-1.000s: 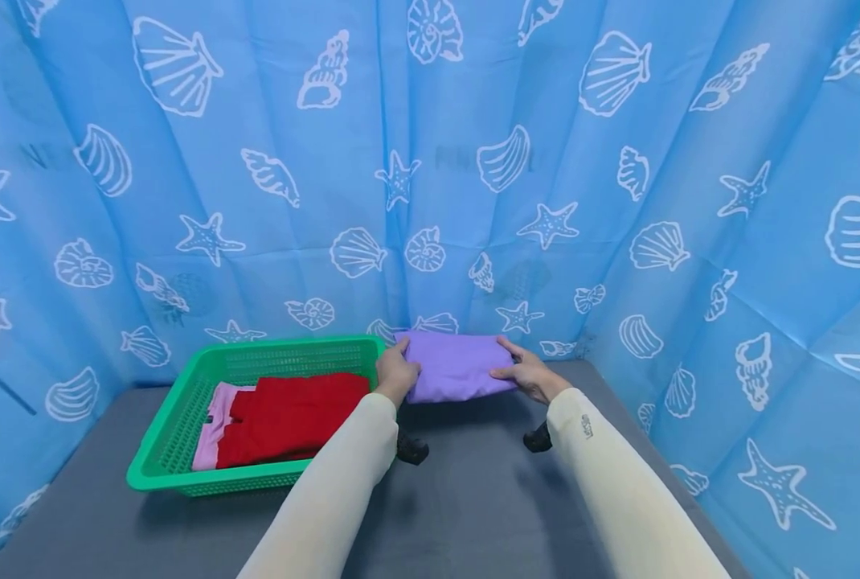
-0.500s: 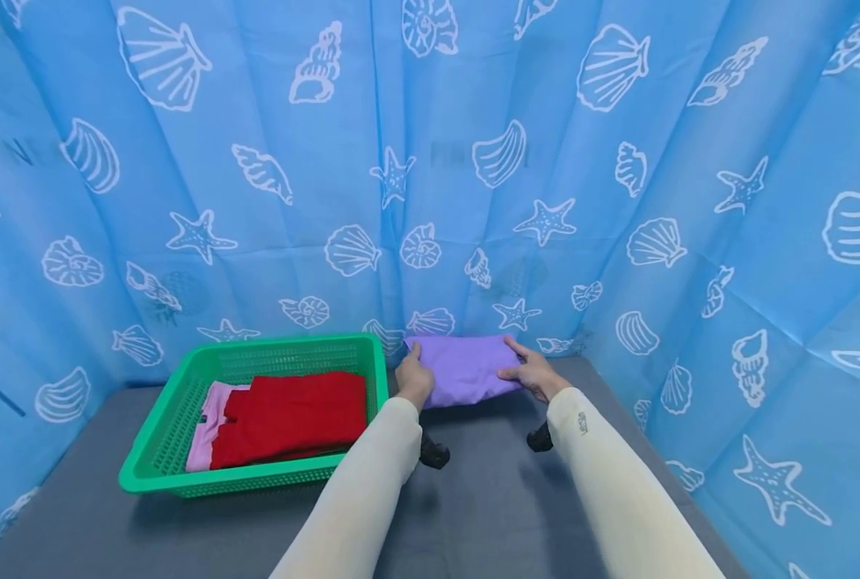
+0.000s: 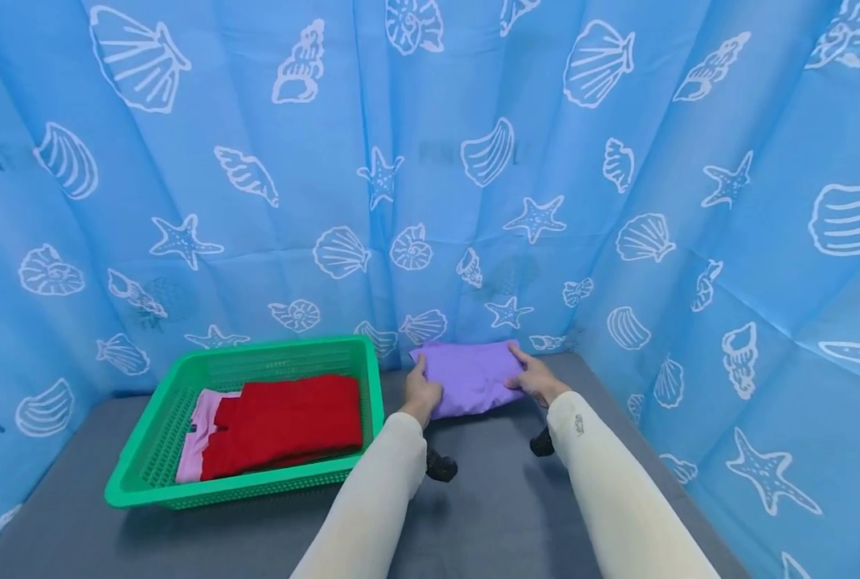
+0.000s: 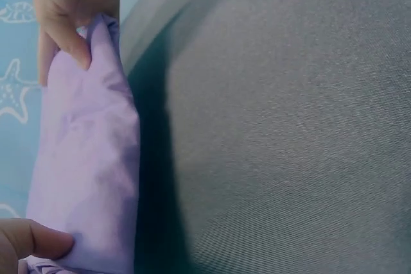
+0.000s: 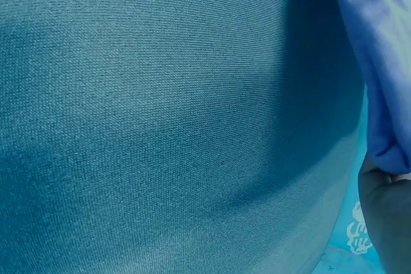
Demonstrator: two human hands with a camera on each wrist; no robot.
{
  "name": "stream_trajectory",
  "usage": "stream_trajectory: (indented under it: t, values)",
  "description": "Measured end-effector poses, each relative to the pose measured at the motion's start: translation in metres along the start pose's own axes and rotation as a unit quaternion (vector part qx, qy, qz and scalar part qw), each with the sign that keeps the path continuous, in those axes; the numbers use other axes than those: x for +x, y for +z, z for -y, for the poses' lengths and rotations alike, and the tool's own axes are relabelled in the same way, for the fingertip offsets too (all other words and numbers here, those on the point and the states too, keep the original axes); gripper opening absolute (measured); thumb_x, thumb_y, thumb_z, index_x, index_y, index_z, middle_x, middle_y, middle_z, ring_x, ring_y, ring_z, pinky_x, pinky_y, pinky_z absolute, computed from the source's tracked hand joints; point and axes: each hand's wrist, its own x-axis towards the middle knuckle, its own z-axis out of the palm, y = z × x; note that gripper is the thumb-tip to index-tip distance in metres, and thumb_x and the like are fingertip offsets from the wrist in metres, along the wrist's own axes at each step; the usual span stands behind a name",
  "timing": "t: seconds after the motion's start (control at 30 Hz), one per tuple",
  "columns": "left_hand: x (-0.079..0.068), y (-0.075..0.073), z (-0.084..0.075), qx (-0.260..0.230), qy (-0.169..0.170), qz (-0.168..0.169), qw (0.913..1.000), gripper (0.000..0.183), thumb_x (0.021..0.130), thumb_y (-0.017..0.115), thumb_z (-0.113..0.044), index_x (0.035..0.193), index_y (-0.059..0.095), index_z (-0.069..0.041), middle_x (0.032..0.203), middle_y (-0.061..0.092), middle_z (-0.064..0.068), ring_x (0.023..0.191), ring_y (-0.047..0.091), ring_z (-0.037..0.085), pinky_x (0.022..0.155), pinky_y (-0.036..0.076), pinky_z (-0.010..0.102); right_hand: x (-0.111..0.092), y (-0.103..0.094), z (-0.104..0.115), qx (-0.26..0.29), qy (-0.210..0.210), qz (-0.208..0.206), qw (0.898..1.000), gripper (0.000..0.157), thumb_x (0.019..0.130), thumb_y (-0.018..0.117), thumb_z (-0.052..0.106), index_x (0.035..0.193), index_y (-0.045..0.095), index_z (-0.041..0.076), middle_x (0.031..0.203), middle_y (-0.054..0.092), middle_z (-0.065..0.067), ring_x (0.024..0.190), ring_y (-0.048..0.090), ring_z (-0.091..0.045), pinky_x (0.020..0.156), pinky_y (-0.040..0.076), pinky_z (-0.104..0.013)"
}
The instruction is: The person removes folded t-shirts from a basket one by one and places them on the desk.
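Note:
A folded purple cloth [image 3: 472, 378] is held between both hands near the back of the table. My left hand [image 3: 421, 393] pinches its left end, thumb on top; in the left wrist view that thumb [image 4: 48, 240] presses the near end of the cloth [image 4: 90, 158]. At the right end, my right hand [image 3: 534, 376] pinches the edge with thumb and fingers. In the right wrist view only part of that hand [image 5: 385, 210] shows, below a hanging corner of the cloth [image 5: 379, 62]. The fingers underneath are hidden.
A green plastic basket [image 3: 137, 462] stands on the dark grey table [image 3: 473, 515] at the left. Inside lie a folded red garment [image 3: 285, 422] and a pink one [image 3: 197, 438] partly beneath it. A blue shell-print curtain [image 3: 430, 201] hangs behind and at both sides.
The purple cloth has come lower toward the table, and my left hand has moved right, away from the basket. The view has shifted slightly. Both hands keep their grip.

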Motion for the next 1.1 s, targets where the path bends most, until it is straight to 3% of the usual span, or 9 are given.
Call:
stream_trajectory:
  t: [0.1,0.2,0.3,0.4,0.47,0.6,0.67,0.97,1.1]
  values:
    - [0.000,0.000,0.005,0.009,0.002,-0.005,0.9999,0.086,0.072,0.051,0.014,0.154,0.031,-0.006,0.156,0.035,0.018,0.145,0.029,0.032,0.117,0.028,0.042,0.002,0.001,0.001,-0.010,0.001,0.008,1.000,0.091,0.083,0.050,-0.016,0.159,0.010,0.015,0.162,-0.003,-0.026,0.147,0.012,-0.041,0.093,0.048,-0.040]
    - [0.001,0.001,0.008,0.009,0.008,0.005,0.9999,0.085,0.073,0.051,0.015,0.153,0.031,-0.004,0.154,0.036,0.021,0.144,0.030,0.034,0.116,0.031,0.043,0.002,0.000,0.001,-0.019,0.002,0.000,1.000,0.092,0.081,0.048,-0.018,0.159,0.010,0.014,0.161,-0.002,-0.028,0.139,0.021,-0.041,0.070,0.047,-0.030]
    - [0.001,0.002,0.011,0.011,0.017,0.011,0.9997,0.082,0.074,0.051,0.015,0.152,0.033,-0.002,0.153,0.037,0.022,0.144,0.032,0.035,0.115,0.032,0.044,0.001,-0.001,-0.001,-0.025,0.001,-0.015,1.000,0.090,0.082,0.048,-0.017,0.159,0.011,0.013,0.161,0.001,-0.028,0.132,0.029,-0.043,0.063,0.043,-0.026]
    - [0.000,0.004,0.015,0.015,0.022,0.009,0.9996,0.081,0.074,0.050,0.016,0.151,0.034,-0.001,0.153,0.037,0.021,0.144,0.031,0.035,0.115,0.032,0.044,0.001,0.000,-0.006,-0.024,-0.002,-0.023,0.999,0.088,0.084,0.048,-0.017,0.159,0.011,0.013,0.162,0.001,-0.025,0.136,0.028,-0.043,0.073,0.046,-0.029]
    - [0.000,0.006,0.018,0.017,0.022,0.009,0.9996,0.082,0.074,0.049,0.018,0.152,0.033,-0.001,0.154,0.037,0.020,0.144,0.030,0.034,0.115,0.032,0.044,0.002,0.001,-0.009,-0.026,-0.002,-0.028,0.999,0.086,0.086,0.047,-0.016,0.159,0.010,0.012,0.163,0.002,-0.024,0.143,0.021,-0.043,0.090,0.047,-0.037]
    - [-0.001,0.008,0.025,0.027,0.030,0.003,0.9992,0.083,0.073,0.050,0.020,0.152,0.034,-0.002,0.154,0.038,0.019,0.143,0.032,0.034,0.113,0.036,0.044,0.000,0.003,-0.012,-0.039,0.006,-0.049,0.998,0.080,0.090,0.047,-0.014,0.158,0.010,0.007,0.163,0.004,-0.024,0.149,0.004,-0.043,0.118,0.022,-0.052]
    - [-0.001,0.010,0.028,0.032,0.037,-0.006,0.9988,0.082,0.074,0.054,0.020,0.151,0.036,-0.002,0.153,0.040,0.020,0.142,0.035,0.035,0.112,0.036,0.044,-0.001,0.005,-0.013,-0.049,0.006,-0.061,0.997,0.077,0.091,0.048,-0.013,0.157,0.013,0.004,0.162,0.006,-0.026,0.148,0.004,-0.045,0.119,0.016,-0.054]
    - [-0.005,0.008,0.042,0.034,0.044,-0.021,0.9983,0.067,0.080,0.063,0.015,0.143,0.050,-0.003,0.138,0.055,0.023,0.130,0.050,0.037,0.104,0.046,0.045,-0.003,0.018,-0.031,-0.094,0.009,-0.084,0.992,0.061,0.095,0.050,-0.005,0.152,0.029,-0.002,0.156,0.020,-0.032,0.145,0.016,-0.048,0.118,0.019,-0.056]
    - [-0.013,0.007,0.043,0.046,0.063,-0.047,0.9958,0.054,0.082,0.064,0.009,0.135,0.058,-0.001,0.129,0.062,0.022,0.124,0.056,0.037,0.101,0.048,0.046,-0.004,0.024,-0.036,-0.114,-0.012,-0.108,0.987,0.056,0.094,0.052,-0.004,0.148,0.036,-0.006,0.152,0.029,-0.033,0.143,0.024,-0.048,0.116,0.024,-0.056]
